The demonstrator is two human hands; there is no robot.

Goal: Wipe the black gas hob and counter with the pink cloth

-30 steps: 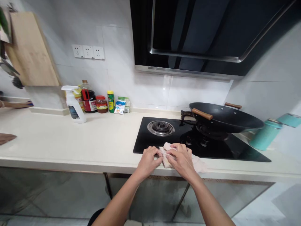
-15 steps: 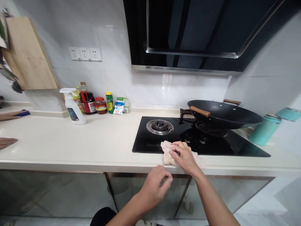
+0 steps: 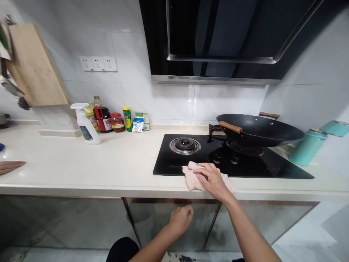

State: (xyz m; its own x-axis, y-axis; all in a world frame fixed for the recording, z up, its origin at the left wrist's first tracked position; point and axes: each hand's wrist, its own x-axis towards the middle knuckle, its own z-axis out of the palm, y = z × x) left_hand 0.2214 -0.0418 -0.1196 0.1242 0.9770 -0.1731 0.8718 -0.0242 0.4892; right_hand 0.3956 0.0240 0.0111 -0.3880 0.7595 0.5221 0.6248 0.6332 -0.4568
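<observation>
My right hand [image 3: 211,179] presses a pale pink cloth [image 3: 193,178] down at the front edge of the black gas stove [image 3: 169,160], where glass meets countertop. Its fingers are bent over the cloth, which lies crumpled under the palm and sticks out on both sides. Below the counter edge, in front of the cabinet doors, my left hand [image 3: 181,220] hangs with curled fingers; nothing shows in it. A black wok [image 3: 264,131] with wooden handles rests on the right burner. The left burner [image 3: 185,145] is bare.
Another person's hand [image 3: 11,167] lies on the counter [image 3: 128,160] at the far left. A white spray bottle [image 3: 87,125] stands by a soy sauce bottle [image 3: 103,118], a red-lidded jar [image 3: 117,123] and seasoning packs [image 3: 138,124]. A teal bottle [image 3: 308,147] leans right of the wok.
My left hand has moved slightly down and left, its fingers curling tighter. The cloth under my right hand spreads a little further left. At the far left, the other person's upper hand and blue item have drawn back.
</observation>
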